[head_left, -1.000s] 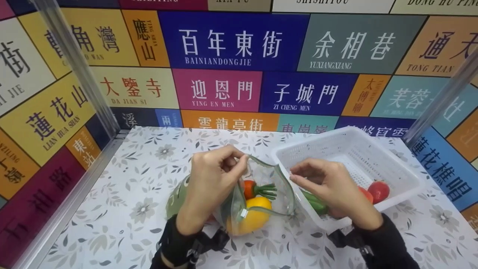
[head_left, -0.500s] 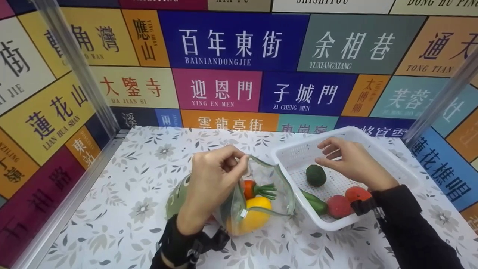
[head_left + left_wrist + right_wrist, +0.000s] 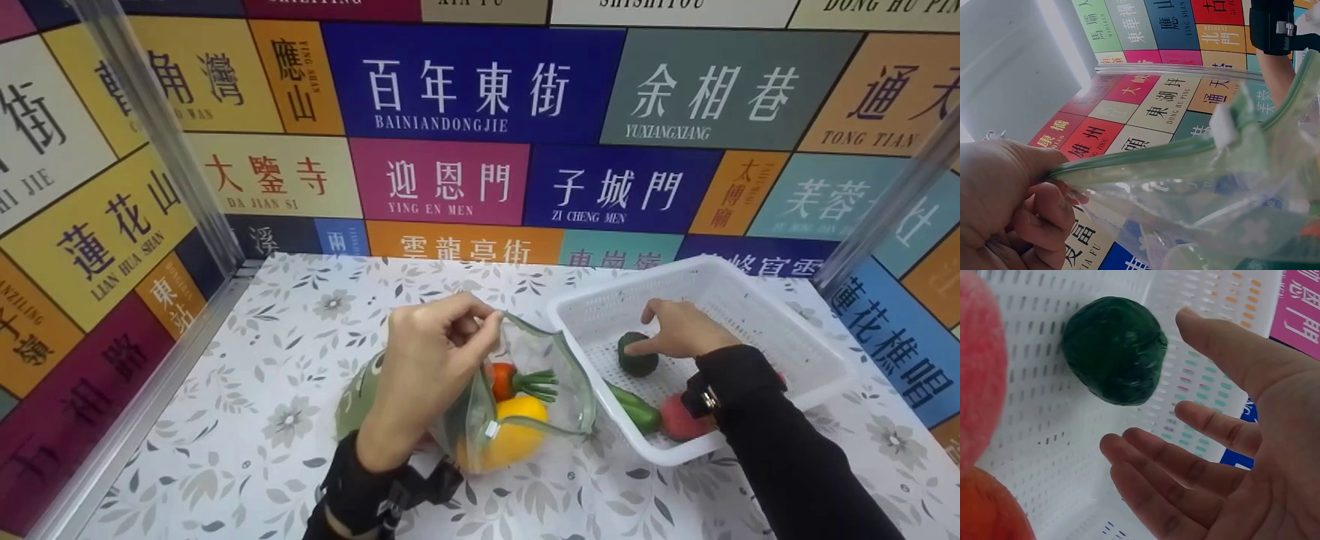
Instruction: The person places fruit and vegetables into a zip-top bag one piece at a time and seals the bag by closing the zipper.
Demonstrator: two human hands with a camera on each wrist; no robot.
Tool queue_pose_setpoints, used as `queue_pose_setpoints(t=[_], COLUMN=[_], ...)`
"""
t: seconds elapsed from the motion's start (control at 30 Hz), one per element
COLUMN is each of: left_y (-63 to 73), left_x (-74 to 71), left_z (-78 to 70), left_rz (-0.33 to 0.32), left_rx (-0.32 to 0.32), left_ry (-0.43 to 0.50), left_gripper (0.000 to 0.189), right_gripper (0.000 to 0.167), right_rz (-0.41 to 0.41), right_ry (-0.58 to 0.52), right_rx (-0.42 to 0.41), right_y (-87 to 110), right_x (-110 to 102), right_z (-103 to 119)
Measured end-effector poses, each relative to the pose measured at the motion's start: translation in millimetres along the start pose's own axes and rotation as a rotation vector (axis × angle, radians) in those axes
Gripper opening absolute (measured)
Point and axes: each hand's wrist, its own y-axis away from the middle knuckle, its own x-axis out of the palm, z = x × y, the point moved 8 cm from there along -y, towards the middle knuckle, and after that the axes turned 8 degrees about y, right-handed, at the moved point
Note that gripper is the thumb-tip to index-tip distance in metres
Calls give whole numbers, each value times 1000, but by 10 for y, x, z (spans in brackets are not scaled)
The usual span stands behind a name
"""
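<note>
Mid-frame, the left hand (image 3: pixel 424 360) pinches a zip bag (image 3: pixel 466 411); at right, the right hand (image 3: pixel 686 330), fingers (image 3: pixel 1190 467) apart, hangs beside an avocado (image 3: pixel 1114 351).

right hand (image 3: pixel 686 328) away from bag (image 3: pixel 474 421), now by green ball (image 3: pixel 639 365)

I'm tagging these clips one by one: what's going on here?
A person's left grip pinches the edge of an open green-and-clear bag that holds an orange vegetable with green tops and a yellow item. The right grip is inside a white basket, fingers apart beside a dark green round item, not grasping it. A long green vegetable and reddish items also lie in the basket.
</note>
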Motion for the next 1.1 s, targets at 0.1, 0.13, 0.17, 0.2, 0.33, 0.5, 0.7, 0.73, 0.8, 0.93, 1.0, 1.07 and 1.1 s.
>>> queue_pose_setpoints(t=[0.1, 0.13, 0.17, 0.2, 0.33, 0.5, 0.7, 0.73, 0.8, 0.93, 1.0, 1.07, 1.1], left_y=[-3, -3, -3, -4, -3, -3, -12, -14, -15, -8, -4, -1, 0], left_x=[2, 3, 4, 4, 7, 10, 33, 35, 34, 22, 16, 12, 9], left_z=[1, 1, 1, 2, 2, 6, -5, -8, -10, -11, -11, -7, -5], left_rz=[1, 1, 0, 0, 0, 1, 3, 3, 1, 1, 3, 3, 3], left_rx=[-2, 0, 2, 3, 6, -2, 7, 9, 12, 6, 3, 1, 1], left_ry=[8, 9, 9, 8, 2, 5, 5, 4, 4, 4, 3, -1, -3], left_gripper=[10, 10, 10, 10, 9, 9, 10, 10, 10, 10, 10, 9, 9], right_gripper=[69, 69, 69, 69, 67, 61, 58, 58, 60, 61, 61, 61, 61], right_rz=[36, 42, 46, 50, 58, 48, 32, 24, 0, -58, -90, -119, -132], right_ry=[0, 0, 1, -2, -20, -39, -65, -71, -90, -140, -165, -193, -208], right_rx=[25, 29, 30, 31, 32, 14, 4, 3, -1, -9, -18, -27, -30], right_y=[-16, -19, -25, -31, -63, -72, 1, 14, 41, 99, 145, 204, 240], right_x=[65, 81, 97, 113, 177, 204, 176, 160, 115, 10, -50, -111, -142], right_z=[-9, -9, -11, -14, -32, -15, -34, -44, -51, -57, -45, -25, -9])
